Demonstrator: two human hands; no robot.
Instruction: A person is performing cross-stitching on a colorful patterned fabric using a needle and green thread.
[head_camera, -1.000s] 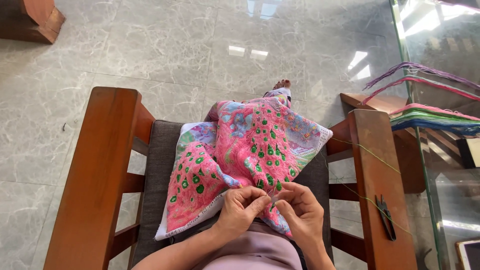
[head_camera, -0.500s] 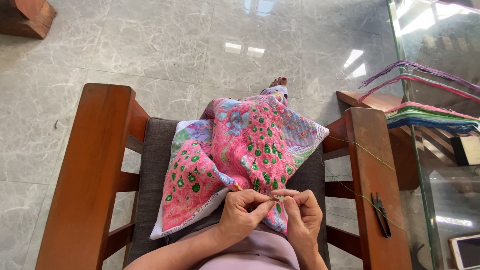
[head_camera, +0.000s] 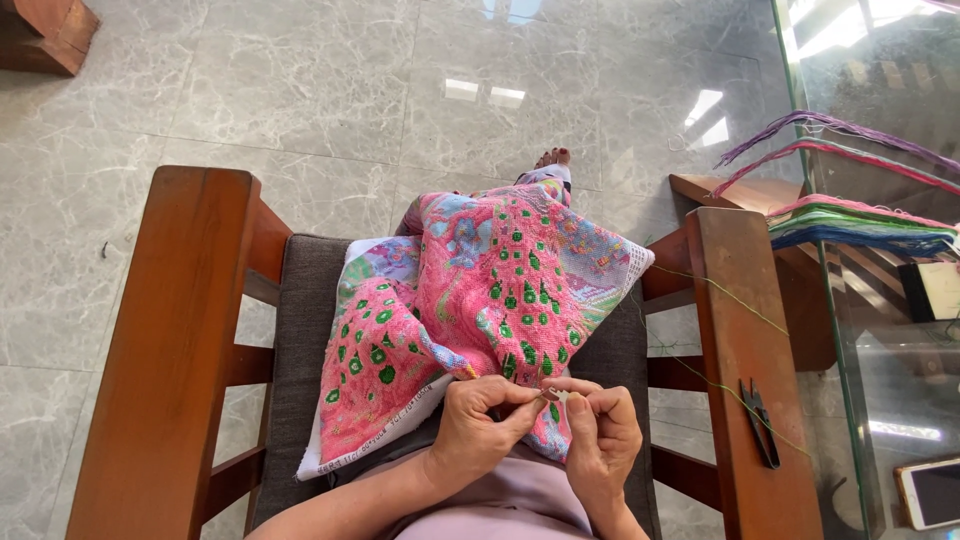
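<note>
Whatever the fingers (head_camera: 540, 395) pinch just below the embroidered cloth (head_camera: 480, 310) is too small to tell; only a tiny dark speck shows between the left hand (head_camera: 480, 430) and the right hand (head_camera: 605, 440). Both forearms run off the bottom edge. The cloth covers the person's legs, so only the toes (head_camera: 552, 157) peek out beyond its far end, and it hides much of the chair's grey cushion (head_camera: 305, 330). To the right of the cloth, the phone (head_camera: 930, 492) and the thread bundles (head_camera: 860, 215) are cut by the right edge. The small dark tool (head_camera: 760, 420) on the armrest is too small to identify.
</note>
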